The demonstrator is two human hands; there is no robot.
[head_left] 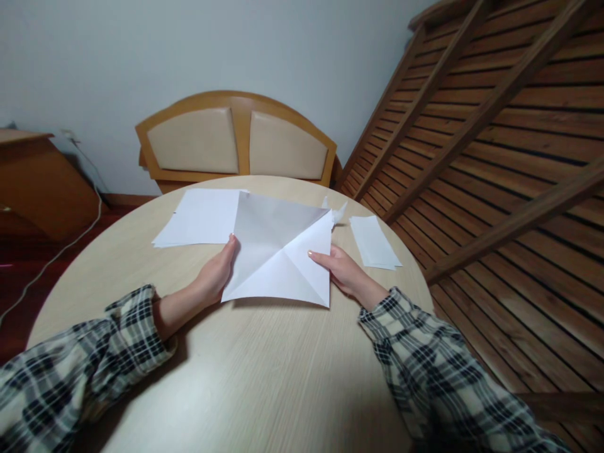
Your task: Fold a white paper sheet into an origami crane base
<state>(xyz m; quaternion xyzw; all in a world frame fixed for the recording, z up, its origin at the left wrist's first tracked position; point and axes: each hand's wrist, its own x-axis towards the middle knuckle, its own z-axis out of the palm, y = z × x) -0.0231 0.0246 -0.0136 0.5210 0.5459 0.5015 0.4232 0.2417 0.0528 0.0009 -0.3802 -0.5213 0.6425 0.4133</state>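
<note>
A square sheet of white paper point(268, 233), marked by crossing diagonal creases, is held up over the table by both hands. My left hand point(214, 274) grips its left edge, the thumb along the front and the other fingers behind. On the opposite side, my right hand point(344, 267) pinches the right edge with the thumb on the front face. Behind the sheet's upper right corner a folded white paper figure point(338, 211) with pointed tips is partly hidden. Its full shape cannot be made out.
A stack of white paper point(202, 214) lies at the back left of the round wooden table point(264, 377). Narrower white paper strips point(375, 242) lie at the right. Beyond stands a padded headboard point(243, 135); wooden slats point(509, 157) rise on the right. A white cable point(61, 251) runs along the left.
</note>
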